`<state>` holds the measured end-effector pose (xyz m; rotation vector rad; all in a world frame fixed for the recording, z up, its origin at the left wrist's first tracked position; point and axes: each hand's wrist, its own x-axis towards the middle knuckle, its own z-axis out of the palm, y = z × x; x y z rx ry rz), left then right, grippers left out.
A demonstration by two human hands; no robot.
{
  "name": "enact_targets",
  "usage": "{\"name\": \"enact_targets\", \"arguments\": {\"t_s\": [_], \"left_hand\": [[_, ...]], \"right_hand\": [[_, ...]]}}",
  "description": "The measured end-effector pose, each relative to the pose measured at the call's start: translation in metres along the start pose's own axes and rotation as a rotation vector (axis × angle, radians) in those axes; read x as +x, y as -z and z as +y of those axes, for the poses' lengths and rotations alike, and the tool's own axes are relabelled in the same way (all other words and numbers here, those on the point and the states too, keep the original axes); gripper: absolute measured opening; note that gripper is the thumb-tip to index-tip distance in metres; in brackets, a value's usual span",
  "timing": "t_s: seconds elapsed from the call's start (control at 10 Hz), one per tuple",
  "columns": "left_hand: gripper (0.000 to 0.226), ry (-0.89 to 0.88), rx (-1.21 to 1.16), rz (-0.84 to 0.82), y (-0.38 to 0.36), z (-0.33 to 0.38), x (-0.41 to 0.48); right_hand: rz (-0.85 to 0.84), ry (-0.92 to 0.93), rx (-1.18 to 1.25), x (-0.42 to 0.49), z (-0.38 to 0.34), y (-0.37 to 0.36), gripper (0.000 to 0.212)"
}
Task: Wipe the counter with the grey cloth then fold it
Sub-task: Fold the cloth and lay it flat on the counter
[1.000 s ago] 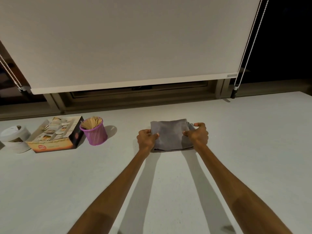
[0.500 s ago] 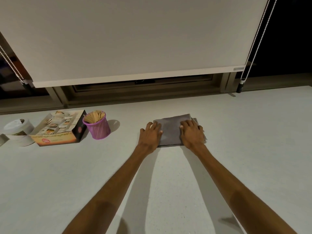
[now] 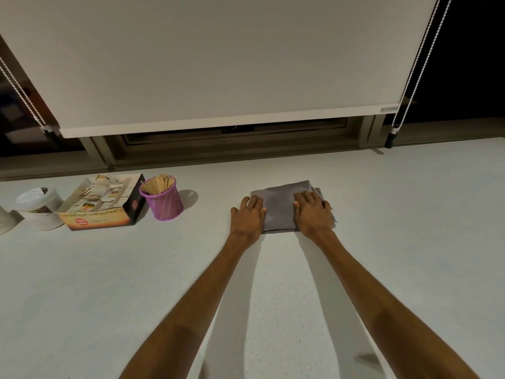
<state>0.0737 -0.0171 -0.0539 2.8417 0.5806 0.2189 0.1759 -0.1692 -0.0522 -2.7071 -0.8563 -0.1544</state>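
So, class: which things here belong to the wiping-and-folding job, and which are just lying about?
Job: grey cloth, counter, left hand, right hand.
Lying about: purple cup of sticks, printed box, white tub.

A purple mesh cup (image 3: 163,199) stands upright on the pale tabletop (image 3: 109,283), packed with flat wooden sticks (image 3: 158,184) that rise above its rim. Touching or just beside the cup's left side lies a printed cardboard box (image 3: 102,206), its dark end panel turned toward the cup. Left of the box sits a white round tub (image 3: 38,207), and beyond that, at the picture's edge, part of another white object (image 3: 6,222) too cut off to identify. Behind the cup runs a brown window frame (image 3: 235,144), with a white roller blind (image 3: 213,58) hanging down over it. A beaded cord (image 3: 407,86) hangs well to the cup's right, another cord (image 3: 24,94) to its left.
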Motion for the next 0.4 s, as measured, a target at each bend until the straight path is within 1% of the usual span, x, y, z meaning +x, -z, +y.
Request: {"name": "enact_targets", "arguments": {"t_s": [0.2,0.3,0.4], "left_hand": [[0.05,0.02,-0.006,-0.041,0.012,0.004,-0.006],[0.061,0.09,-0.155,0.055,0.015,0.003,-0.018],[0.07,0.151,-0.276,0.182,0.025,-0.006,-0.032]], "right_hand": [[-0.033,-0.067,0.013,0.002,-0.012,0.013,0.032],[0.016,-0.098,0.049,0.002,-0.016,0.018,0.032],[0.14,-0.056,0.11,-0.003,-0.027,0.033,0.035]]}}
